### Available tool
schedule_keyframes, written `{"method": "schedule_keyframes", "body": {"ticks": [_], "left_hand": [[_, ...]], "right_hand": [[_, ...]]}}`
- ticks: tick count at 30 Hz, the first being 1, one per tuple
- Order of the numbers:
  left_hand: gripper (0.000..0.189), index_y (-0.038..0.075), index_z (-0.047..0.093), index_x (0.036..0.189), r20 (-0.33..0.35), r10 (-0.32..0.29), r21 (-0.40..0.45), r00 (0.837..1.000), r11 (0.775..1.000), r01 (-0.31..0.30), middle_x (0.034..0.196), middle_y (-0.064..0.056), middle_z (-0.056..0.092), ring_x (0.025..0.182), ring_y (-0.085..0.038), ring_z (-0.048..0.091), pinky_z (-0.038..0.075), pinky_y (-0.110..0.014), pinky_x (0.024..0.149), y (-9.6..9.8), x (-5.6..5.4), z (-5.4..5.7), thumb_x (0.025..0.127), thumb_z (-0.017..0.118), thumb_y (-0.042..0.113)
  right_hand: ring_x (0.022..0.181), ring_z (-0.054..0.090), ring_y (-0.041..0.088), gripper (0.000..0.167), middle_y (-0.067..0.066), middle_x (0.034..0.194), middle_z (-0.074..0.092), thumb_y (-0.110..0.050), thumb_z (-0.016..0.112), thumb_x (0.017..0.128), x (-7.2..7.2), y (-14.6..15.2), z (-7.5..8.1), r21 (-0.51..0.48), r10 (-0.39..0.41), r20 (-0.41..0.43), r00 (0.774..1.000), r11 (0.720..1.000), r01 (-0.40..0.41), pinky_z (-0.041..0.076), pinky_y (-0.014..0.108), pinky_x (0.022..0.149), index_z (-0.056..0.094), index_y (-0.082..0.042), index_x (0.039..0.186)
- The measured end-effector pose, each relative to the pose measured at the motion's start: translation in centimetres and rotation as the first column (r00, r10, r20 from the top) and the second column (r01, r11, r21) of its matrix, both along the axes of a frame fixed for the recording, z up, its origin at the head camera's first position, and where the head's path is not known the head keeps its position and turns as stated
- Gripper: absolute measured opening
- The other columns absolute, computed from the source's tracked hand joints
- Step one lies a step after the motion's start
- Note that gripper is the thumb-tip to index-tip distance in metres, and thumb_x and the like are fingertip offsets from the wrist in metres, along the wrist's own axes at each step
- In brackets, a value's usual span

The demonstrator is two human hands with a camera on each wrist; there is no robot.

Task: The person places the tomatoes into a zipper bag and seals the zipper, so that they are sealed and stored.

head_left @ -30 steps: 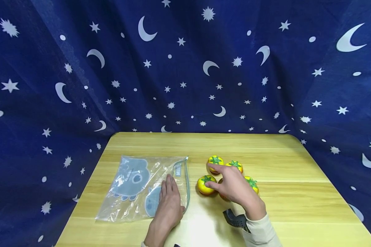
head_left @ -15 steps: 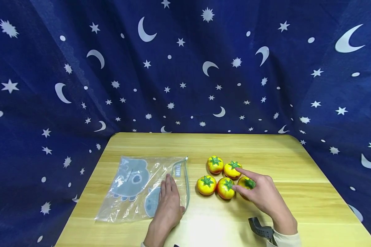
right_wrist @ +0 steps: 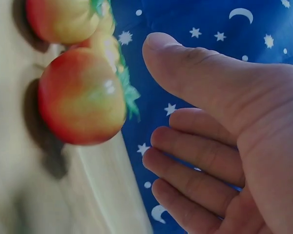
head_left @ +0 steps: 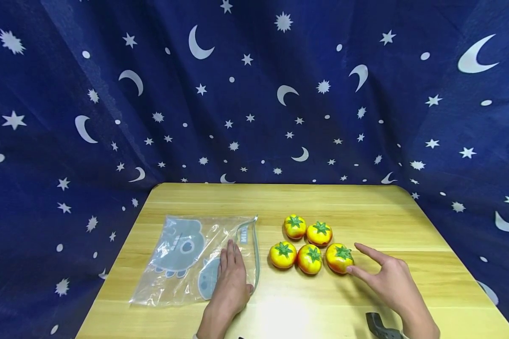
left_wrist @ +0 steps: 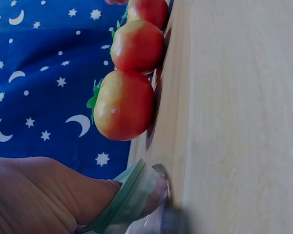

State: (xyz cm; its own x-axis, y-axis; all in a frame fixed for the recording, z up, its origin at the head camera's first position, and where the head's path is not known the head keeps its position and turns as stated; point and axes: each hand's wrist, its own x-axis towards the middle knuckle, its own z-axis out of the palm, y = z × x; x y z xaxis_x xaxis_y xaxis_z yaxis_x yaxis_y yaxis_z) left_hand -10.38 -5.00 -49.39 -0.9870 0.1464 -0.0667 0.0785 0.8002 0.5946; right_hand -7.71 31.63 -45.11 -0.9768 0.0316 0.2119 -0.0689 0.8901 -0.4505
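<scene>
My left hand (head_left: pixel 231 278) lies with straight fingers on a clear zip bag (head_left: pixel 161 292) with blue cartoon prints. In the left wrist view, the bag's green zip strip (left_wrist: pixel 124 192) crosses the thumb, whose tip shows through plastic. My right hand (head_left: pixel 388 278) holds nothing; its fingers and thumb are spread just right of the rightmost yellow-red tomato (head_left: pixel 338 259). That same tomato (right_wrist: pixel 83 97), with a green leafy top, sits left of the thumb in the right wrist view.
Several more tomatoes stand close together, among them a front-left one (head_left: pixel 283 255), a front-middle one (head_left: pixel 309 259) and a back one (head_left: pixel 295 227). A blue curtain (head_left: pixel 254 94) with moons and stars hangs behind the wooden table (head_left: pixel 428 292).
My right hand has moved rightward from above the tomatoes to beside the rightmost one, uncovering the group. The left hand and the bag have stayed in place.
</scene>
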Motion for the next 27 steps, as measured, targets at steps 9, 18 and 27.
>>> {"method": "schedule_keyframes", "body": {"ticks": [9, 18, 27], "left_hand": [[0.110, -0.015, 0.022, 0.167, 0.004, 0.010, -0.002, 1.000, 1.000, -0.010, 0.180, -0.032, 0.007, 0.165, -0.058, 0.012, 0.025, -0.069, 0.130, 0.0, 0.0, -0.1, 0.085, 0.092, 0.005], [0.110, -0.015, 0.022, 0.167, 0.009, 0.008, 0.000, 1.000, 1.000, -0.008, 0.181, -0.032, 0.007, 0.165, -0.057, 0.012, 0.024, -0.069, 0.131, 0.0, 0.0, -0.1, 0.085, 0.092, 0.005], [0.108, -0.015, 0.023, 0.167, 0.010, 0.003, 0.002, 1.000, 1.000, -0.003, 0.180, -0.032, 0.008, 0.165, -0.058, 0.012, 0.024, -0.069, 0.131, 0.0, 0.0, -0.1, 0.086, 0.091, 0.004]], "right_hand": [[0.126, 0.067, 0.059, 0.076, 0.028, 0.140, 0.071, -0.054, 0.088, 0.089, 0.0, 0.7, -2.0, -0.021, -0.033, 0.104, 0.994, 0.999, 0.036, 0.054, 0.074, 0.099, 0.070, -0.006, 0.145], [0.134, 0.060, 0.060, 0.086, 0.026, 0.147, 0.067, -0.064, 0.082, 0.092, -0.7, 0.0, -3.1, -0.025, -0.059, 0.163, 0.985, 0.998, 0.064, 0.049, 0.075, 0.105, 0.066, -0.002, 0.149], [0.136, 0.058, 0.060, 0.084, 0.027, 0.146, 0.067, -0.061, 0.080, 0.095, -1.2, -0.7, -3.4, -0.044, -0.070, 0.169, 0.983, 0.996, 0.078, 0.048, 0.074, 0.108, 0.064, 0.001, 0.150]]}}
